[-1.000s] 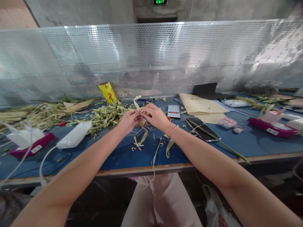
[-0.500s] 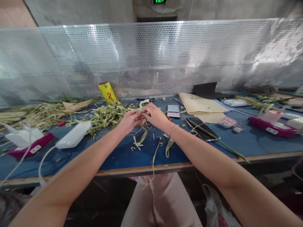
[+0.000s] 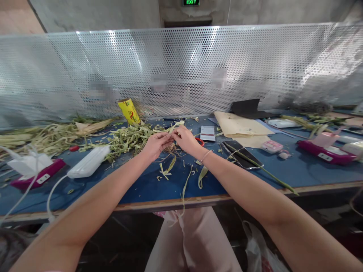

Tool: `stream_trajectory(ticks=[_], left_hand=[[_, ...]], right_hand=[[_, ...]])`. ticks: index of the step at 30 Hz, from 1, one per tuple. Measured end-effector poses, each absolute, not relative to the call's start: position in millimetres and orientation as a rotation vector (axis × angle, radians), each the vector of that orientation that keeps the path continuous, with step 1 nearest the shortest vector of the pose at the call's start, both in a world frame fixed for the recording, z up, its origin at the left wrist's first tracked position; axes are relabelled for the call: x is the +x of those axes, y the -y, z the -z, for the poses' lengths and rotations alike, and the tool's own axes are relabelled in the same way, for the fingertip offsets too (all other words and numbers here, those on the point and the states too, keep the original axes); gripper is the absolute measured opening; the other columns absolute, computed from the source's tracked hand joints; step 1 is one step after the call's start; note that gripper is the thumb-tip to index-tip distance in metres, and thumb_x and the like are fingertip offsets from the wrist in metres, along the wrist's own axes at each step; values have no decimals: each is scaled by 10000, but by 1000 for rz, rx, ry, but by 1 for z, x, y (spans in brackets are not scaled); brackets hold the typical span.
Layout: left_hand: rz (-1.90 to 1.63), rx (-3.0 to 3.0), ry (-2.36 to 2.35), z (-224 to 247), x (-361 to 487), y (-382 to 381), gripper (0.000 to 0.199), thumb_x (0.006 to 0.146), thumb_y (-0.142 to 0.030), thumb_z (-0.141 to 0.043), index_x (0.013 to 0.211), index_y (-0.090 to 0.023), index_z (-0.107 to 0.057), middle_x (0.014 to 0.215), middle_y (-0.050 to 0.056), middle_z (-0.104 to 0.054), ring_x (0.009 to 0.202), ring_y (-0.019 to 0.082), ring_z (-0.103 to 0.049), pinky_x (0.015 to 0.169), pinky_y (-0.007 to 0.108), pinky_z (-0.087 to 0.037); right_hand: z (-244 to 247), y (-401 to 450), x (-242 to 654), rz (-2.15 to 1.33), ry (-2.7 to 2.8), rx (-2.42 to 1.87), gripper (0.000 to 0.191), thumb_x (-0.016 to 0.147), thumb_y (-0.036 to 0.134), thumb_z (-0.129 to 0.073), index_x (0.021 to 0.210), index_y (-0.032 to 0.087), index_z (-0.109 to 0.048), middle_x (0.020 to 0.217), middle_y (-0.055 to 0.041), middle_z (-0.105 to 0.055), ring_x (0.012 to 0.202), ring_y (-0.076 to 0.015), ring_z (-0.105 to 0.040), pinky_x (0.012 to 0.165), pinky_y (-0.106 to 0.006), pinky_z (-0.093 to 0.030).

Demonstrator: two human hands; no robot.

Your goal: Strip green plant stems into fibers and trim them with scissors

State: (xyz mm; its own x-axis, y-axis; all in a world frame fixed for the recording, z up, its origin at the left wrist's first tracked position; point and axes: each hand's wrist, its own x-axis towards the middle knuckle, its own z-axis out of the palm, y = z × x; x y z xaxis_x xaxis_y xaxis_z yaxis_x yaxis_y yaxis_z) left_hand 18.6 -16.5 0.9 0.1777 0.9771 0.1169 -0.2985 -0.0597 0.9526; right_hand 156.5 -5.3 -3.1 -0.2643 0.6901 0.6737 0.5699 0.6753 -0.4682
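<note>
Here are both hands meeting at mid-frame, the left hand (image 3: pixel 155 146) and the right hand (image 3: pixel 185 139) with fingertips together, pinching a pale strip (image 3: pixel 178 124) that pokes out above the fingers; its lower part is hidden. Right below, a tangle of thin fibres (image 3: pixel 170 149) sits partly covered, and a red ring (image 3: pixel 200 141) peeks out beside the right hand. Just left, a heap of green scraps (image 3: pixel 127 138) crowds in, a yellow tube (image 3: pixel 129 112) leaning behind it. Over to the right, a white card (image 3: pixel 208 133), then a phone (image 3: pixel 245 155) with a long green stalk (image 3: pixel 272 174) lying across it, and folded paper (image 3: pixel 241 125) beyond. Lower left, a white box (image 3: pixel 89 162); across the back, a perforated screen (image 3: pixel 181 56). Both forearms reach up from the lower corners, angling inward, the right hand's back uppermost, its fingers curled down.
</note>
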Motion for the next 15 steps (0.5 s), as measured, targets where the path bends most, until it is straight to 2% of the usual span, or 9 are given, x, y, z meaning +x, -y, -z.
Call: stream_trajectory(ticks=[6, 9, 12, 15], left_hand=[[-1272, 1098, -792, -2, 16, 15, 89, 632, -165, -681, 677, -105, -634, 620, 23, -650, 577, 73, -597, 627, 191, -482], [-1312, 1053, -805, -3, 15, 14, 58, 656, -154, -657, 653, -111, -618, 616, 16, -639, 578, 67, -587, 645, 195, -478], [-1350, 1013, -842, -5, 15, 13, 58, 668, -144, -638, 637, -117, -597, 592, 9, -619, 556, 68, -573, 614, 204, -470], [-1376, 995, -886, -6, 14, 11, 82, 685, -134, -608, 615, -117, -569, 557, 2, -591, 517, 64, -551, 576, 202, -454]], right_hand=[[0, 14, 160, 13, 2047, -913, 209, 833, 181, -413, 821, 158, -620, 867, -70, -569, 882, -151, -508, 803, -281, -406], [1, 19, 162, 115, 2125, -943, 269, 855, 245, -384, 956, 190, -626, 929, -70, -541, 831, -140, -516, 734, -265, -428], [2, 23, 161, 198, 2207, -973, 321, 856, 284, -381, 1114, 215, -559, 971, -69, -520, 802, -138, -522, 692, -267, -438], [1, 23, 160, 212, 2200, -974, 305, 851, 280, -388, 1096, 199, -551, 989, -70, -530, 825, -143, -528, 707, -272, -442]])
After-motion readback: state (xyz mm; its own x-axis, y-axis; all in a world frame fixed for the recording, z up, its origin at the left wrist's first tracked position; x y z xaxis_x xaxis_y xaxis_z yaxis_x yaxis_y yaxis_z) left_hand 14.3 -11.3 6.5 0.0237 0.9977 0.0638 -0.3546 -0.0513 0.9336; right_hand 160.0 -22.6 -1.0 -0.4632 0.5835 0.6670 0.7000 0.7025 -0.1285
